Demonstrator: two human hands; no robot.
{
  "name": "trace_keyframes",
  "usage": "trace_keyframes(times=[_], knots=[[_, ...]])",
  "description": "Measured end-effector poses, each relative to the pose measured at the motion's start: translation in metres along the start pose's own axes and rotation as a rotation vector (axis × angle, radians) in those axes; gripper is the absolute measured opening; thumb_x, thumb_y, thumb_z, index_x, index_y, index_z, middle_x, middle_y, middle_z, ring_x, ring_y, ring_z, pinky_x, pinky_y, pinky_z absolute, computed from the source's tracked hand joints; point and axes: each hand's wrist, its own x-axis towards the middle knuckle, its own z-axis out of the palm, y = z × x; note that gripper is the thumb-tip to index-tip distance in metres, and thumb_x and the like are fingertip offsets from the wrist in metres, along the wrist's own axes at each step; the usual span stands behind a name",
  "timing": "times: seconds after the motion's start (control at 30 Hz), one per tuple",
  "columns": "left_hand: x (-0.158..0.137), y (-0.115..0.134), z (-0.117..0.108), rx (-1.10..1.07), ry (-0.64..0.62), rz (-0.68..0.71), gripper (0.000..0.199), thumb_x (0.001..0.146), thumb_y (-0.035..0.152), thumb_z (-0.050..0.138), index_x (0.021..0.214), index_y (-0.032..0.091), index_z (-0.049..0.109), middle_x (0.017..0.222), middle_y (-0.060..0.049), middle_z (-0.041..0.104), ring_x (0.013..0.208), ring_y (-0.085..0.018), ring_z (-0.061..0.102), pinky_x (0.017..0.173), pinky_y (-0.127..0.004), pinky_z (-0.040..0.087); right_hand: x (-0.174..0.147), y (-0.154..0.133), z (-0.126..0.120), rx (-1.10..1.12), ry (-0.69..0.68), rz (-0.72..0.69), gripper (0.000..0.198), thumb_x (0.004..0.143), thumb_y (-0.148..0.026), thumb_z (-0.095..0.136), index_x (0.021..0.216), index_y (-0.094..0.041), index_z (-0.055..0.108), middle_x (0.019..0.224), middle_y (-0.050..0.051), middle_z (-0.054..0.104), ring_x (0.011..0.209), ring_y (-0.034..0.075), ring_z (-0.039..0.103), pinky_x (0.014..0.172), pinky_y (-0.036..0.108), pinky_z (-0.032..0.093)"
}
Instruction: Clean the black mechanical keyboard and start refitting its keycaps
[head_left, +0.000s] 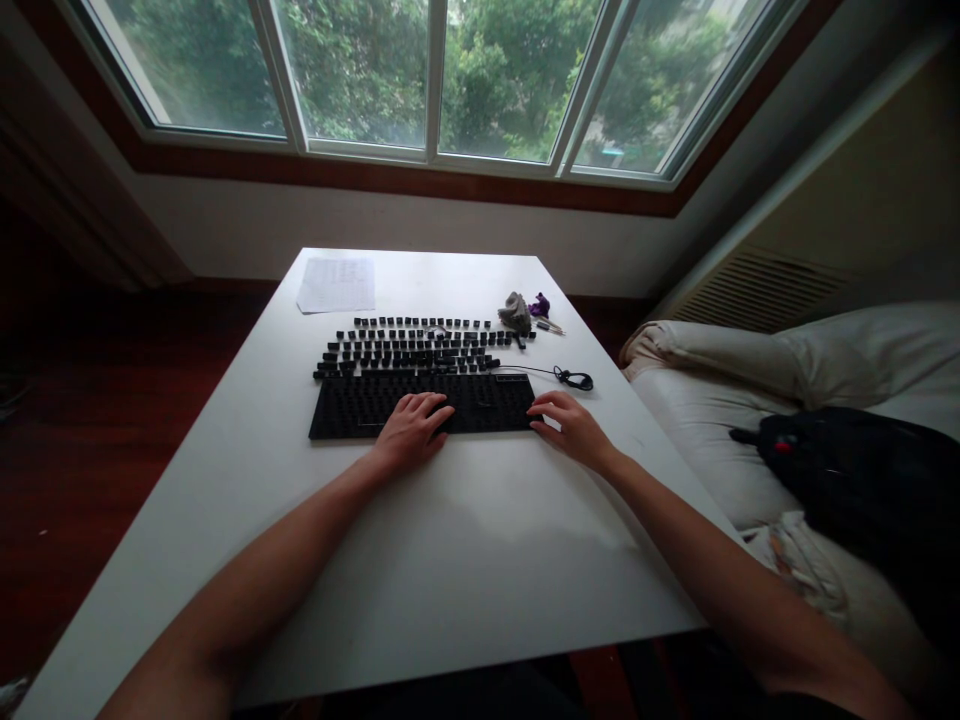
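Observation:
A black keyboard [491, 405] with its keycaps off lies flat near the middle of the white table. My left hand [411, 425] rests on its lower middle, fingers stretched out over the board and thumb apart. At the keyboard's right end, my right hand [568, 425] touches the edge with curved, parted fingertips. Behind the board, loose black keycaps [397, 346] stand in several rows laid out like the keys. A black cable [574, 379] runs from behind the keyboard to a coiled bundle on the right.
A grey cloth [515, 312], a purple crumpled item [539, 305] and small thin tools [551, 326] lie behind the keycaps on the right. Printed paper [337, 285] lies at the table's far left. Right of the white table [450, 560], a sofa [697, 400] holds a black bag [847, 460].

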Motion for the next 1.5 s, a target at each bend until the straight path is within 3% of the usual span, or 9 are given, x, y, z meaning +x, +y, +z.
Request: trace_keyframes(times=[0.3, 1.2, 1.33, 1.5], knots=[[0.001, 0.002, 0.0, -0.022, 0.001, -0.007, 0.048, 0.089, 0.029, 0.062, 0.137, 0.027, 0.058, 0.145, -0.01, 0.052, 0.135, -0.031, 0.044, 0.115, -0.052, 0.034, -0.001, -0.001, 0.004, 0.051, 0.026, 0.05, 0.016, 0.092, -0.031, 0.064, 0.105, -0.03, 0.073, 0.117, 0.009, 0.068, 0.112, 0.03, 0.062, 0.099, 0.052, 0.052], [-0.004, 0.005, -0.002, -0.007, 0.016, -0.005, 0.048, 0.089, 0.029, 0.062, 0.136, 0.025, 0.058, 0.145, -0.01, 0.052, 0.135, -0.03, 0.044, 0.115, -0.052, 0.034, -0.007, -0.002, 0.016, 0.081, 0.075, -0.005, 0.014, 0.094, -0.033, 0.059, 0.105, -0.029, 0.068, 0.115, 0.008, 0.067, 0.11, 0.027, 0.062, 0.098, 0.049, 0.053], [-0.005, 0.004, -0.004, -0.007, 0.019, -0.002, 0.047, 0.09, 0.029, 0.062, 0.137, 0.025, 0.058, 0.145, -0.01, 0.052, 0.135, -0.03, 0.044, 0.115, -0.052, 0.034, 0.006, -0.007, 0.011, 0.058, 0.081, 0.044, 0.014, 0.094, -0.034, 0.059, 0.102, -0.028, 0.068, 0.107, 0.008, 0.07, 0.103, 0.027, 0.064, 0.093, 0.045, 0.053], [-0.004, 0.005, -0.006, 0.002, 0.011, 0.005, 0.045, 0.09, 0.03, 0.062, 0.134, 0.024, 0.06, 0.144, -0.011, 0.054, 0.133, -0.03, 0.046, 0.113, -0.051, 0.035, 0.046, 0.001, 0.006, 0.0, 0.059, 0.088, 0.019, 0.098, -0.034, 0.052, 0.095, -0.024, 0.069, 0.1, 0.008, 0.07, 0.097, 0.025, 0.064, 0.089, 0.039, 0.051]])
